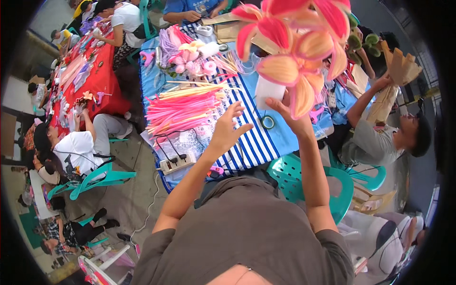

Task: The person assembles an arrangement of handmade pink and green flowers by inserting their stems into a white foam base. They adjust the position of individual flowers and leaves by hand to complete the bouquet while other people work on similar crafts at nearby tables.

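Observation:
My right hand [295, 118] is closed around a white pot [269, 95], its thumb across the front. Large fuzzy artificial flowers [278, 71] in pink and peach rise from the pot and hide part of my fingers. My left hand [227, 129] hovers over the table with fingers apart, holding nothing. Beside it lies a thick pile of pink, red and cream pipe cleaners [180, 113]. Between my two hands a dark green roll of tape [267, 122] rests on the blue-and-white striped tablecloth [259, 151].
A white power strip [176, 164] with black plugs and a pink glue gun [215, 171] sit at the near edge. Pastel flowers [186, 61] lie farther back. A green chair [289, 173] stands close. At right, a person holds a brown paper-wrapped bundle [402, 69]; others work around a red table [102, 90].

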Demonstrator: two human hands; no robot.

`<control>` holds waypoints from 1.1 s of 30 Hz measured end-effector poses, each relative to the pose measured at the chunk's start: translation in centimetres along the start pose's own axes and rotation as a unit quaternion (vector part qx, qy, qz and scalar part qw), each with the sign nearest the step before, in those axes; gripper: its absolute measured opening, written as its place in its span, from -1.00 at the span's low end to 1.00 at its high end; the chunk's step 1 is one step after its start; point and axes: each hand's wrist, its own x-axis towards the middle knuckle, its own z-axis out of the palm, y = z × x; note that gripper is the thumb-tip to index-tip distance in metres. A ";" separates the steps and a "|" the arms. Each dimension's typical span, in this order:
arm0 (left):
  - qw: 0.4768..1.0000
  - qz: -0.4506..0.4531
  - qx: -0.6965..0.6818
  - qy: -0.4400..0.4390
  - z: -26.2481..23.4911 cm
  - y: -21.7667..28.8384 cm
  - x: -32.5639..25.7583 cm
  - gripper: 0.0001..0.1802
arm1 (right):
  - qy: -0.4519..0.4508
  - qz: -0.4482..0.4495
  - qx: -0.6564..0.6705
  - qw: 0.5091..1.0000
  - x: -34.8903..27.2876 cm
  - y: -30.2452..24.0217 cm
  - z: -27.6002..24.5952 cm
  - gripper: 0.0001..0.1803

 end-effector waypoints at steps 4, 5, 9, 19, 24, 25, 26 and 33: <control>0.971 -0.019 0.232 -0.056 -0.4 -7.7 -3.3 -0.21 | 0.019 0.051 -0.039 0.998 -3.5 0.8 -2.2 -0.37; 0.965 -0.016 0.255 -0.051 0.1 -9.5 -3.7 -0.27 | 0.027 0.069 -0.067 0.995 -4.5 0.1 -2.3 -0.36; 0.932 0.072 0.347 -0.077 4.3 -10.7 -1.7 -0.36 | 0.109 0.105 0.079 0.985 -9.4 4.6 -4.4 -0.41; 0.911 0.090 0.354 -0.193 14.4 -16.3 5.2 -0.57 | 0.123 0.227 0.026 0.966 -16.3 5.4 -5.8 -0.44; 0.910 0.036 0.368 -0.186 15.6 -19.4 5.0 -0.63 | 0.185 0.275 0.200 0.922 -17.3 6.0 -5.8 -0.47; 0.915 0.045 0.365 -0.168 15.4 -19.4 5.2 -0.64 | 0.191 0.285 0.159 0.926 -17.2 6.5 -6.2 -0.48; 0.909 0.040 0.381 -0.163 15.3 -19.3 4.8 -0.69 | 0.168 0.264 0.090 0.945 -17.3 6.6 -6.5 -0.49; 0.923 0.071 0.370 -0.082 15.5 -16.1 10.0 -0.68 | 0.197 0.256 0.036 0.946 -15.9 8.1 -8.5 -0.49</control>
